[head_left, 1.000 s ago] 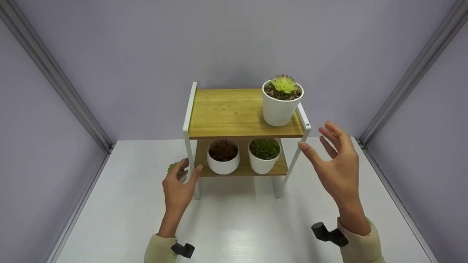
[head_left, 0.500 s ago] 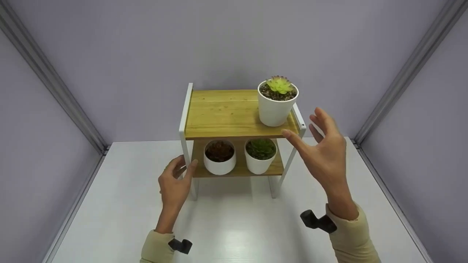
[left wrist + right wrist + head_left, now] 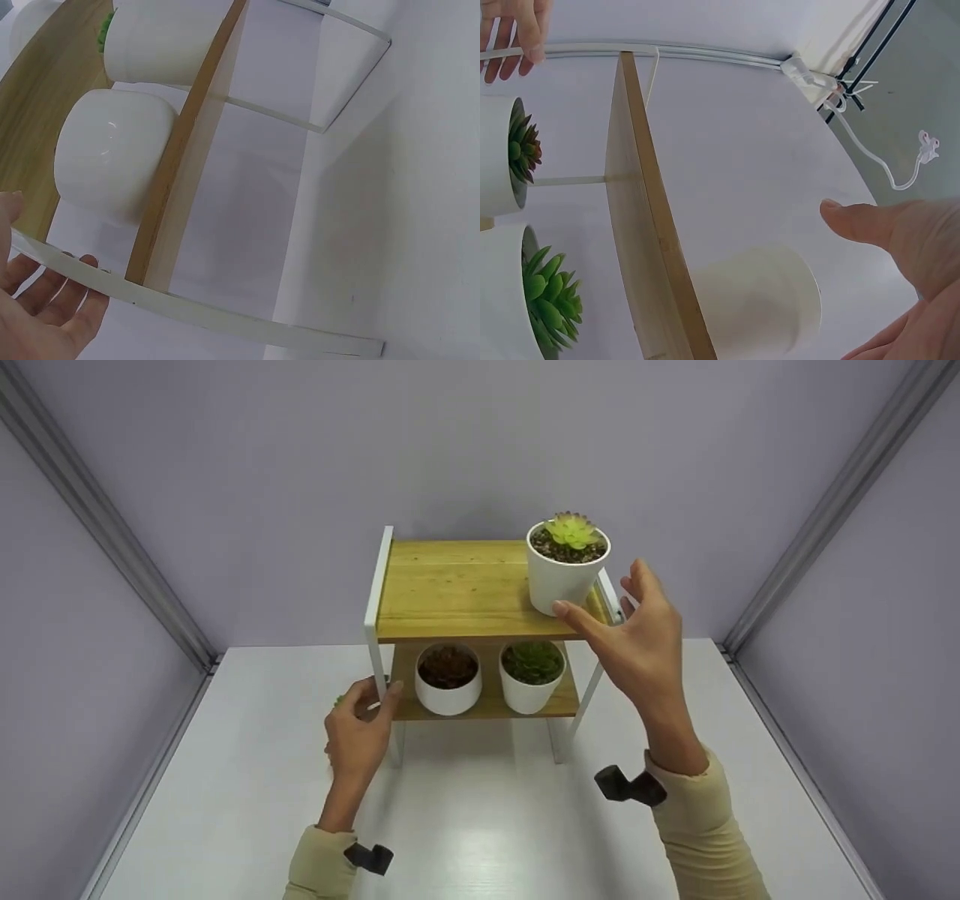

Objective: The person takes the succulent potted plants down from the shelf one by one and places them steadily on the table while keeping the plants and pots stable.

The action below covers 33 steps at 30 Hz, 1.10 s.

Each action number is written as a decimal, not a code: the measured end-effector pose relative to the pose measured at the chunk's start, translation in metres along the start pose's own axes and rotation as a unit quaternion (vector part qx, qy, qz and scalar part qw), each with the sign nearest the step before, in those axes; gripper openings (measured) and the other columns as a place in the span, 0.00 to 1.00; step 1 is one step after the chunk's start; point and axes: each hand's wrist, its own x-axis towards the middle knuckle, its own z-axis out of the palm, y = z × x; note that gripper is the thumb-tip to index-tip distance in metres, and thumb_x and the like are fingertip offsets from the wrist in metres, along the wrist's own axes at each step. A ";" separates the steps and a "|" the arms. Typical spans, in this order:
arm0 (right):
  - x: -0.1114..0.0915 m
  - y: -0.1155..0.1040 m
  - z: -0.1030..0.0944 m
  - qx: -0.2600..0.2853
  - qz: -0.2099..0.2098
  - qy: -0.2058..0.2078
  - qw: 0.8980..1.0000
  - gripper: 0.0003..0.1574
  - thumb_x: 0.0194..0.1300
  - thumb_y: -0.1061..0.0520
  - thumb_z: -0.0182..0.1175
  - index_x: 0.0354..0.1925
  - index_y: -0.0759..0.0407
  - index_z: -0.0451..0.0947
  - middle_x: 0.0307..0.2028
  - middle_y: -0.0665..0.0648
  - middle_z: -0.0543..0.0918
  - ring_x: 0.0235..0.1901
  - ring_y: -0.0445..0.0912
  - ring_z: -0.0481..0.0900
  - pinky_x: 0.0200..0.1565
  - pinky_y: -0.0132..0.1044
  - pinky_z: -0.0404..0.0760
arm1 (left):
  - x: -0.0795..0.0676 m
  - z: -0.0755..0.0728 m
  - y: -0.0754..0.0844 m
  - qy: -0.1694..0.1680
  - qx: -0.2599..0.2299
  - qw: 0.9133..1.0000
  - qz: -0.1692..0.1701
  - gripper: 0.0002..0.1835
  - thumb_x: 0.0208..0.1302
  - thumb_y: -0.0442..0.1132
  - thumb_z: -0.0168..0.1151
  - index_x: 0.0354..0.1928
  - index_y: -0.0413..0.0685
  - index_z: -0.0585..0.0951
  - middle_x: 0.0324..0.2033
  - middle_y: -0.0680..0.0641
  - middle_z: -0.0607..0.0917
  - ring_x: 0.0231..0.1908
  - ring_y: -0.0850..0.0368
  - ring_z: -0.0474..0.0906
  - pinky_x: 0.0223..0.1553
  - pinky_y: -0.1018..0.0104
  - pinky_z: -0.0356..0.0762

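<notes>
A small two-tier plant stand has wooden shelves and a white frame. On the right of its top shelf (image 3: 450, 585) stands a white pot with a yellow-green succulent (image 3: 564, 574). My right hand (image 3: 645, 649) is beside this pot, fingers spread, thumb in front of its base; the right wrist view shows a gap between thumb and pot. My left hand (image 3: 358, 735) holds the stand's white left leg (image 3: 187, 309), thumb in front and fingers behind. The lower shelf (image 3: 491, 706) bears a reddish-brown succulent in a white pot (image 3: 448, 697) and a green one in another (image 3: 527, 694).
Behind my left hand a bit of green plant (image 3: 339, 701) shows, mostly hidden. The stand is on a white tabletop (image 3: 480, 825) near the grey back wall (image 3: 480, 442), with side walls left and right. A white cable (image 3: 866, 154) hangs at the side in the right wrist view.
My right hand has moved left and forward, up to the pot on the top shelf. The left hand has closed in on the stand's left leg. The pots keep their places on the shelves.
</notes>
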 end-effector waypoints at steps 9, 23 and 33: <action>0.018 -0.003 0.010 -0.010 -0.002 0.004 1.000 0.68 0.53 0.39 0.82 0.78 0.66 0.60 0.78 0.67 0.66 0.78 0.58 0.67 0.77 0.54 0.69 | 0.002 0.000 0.002 -0.001 -0.014 1.000 0.002 0.27 0.69 0.61 0.69 0.55 0.46 0.86 0.47 0.45 0.90 0.53 0.50 0.89 0.57 0.53 0.87; 0.037 0.007 0.026 0.019 -0.033 0.015 0.999 0.56 0.53 0.45 0.83 0.72 0.62 0.68 0.70 0.61 0.79 0.76 0.55 0.71 0.77 0.50 0.69 | 0.002 -0.002 0.002 0.021 -0.002 1.000 -0.010 0.25 0.79 0.58 0.56 0.51 0.43 0.88 0.48 0.42 0.92 0.51 0.47 0.89 0.57 0.48 0.85; 0.040 0.004 0.033 0.035 -0.028 0.020 0.999 0.61 0.53 0.45 0.83 0.74 0.64 0.62 0.68 0.64 0.78 0.71 0.53 0.75 0.71 0.48 0.77 | 0.001 -0.002 0.002 0.033 0.008 0.999 -0.013 0.26 0.80 0.58 0.55 0.47 0.43 0.89 0.45 0.41 0.92 0.49 0.46 0.89 0.53 0.48 0.84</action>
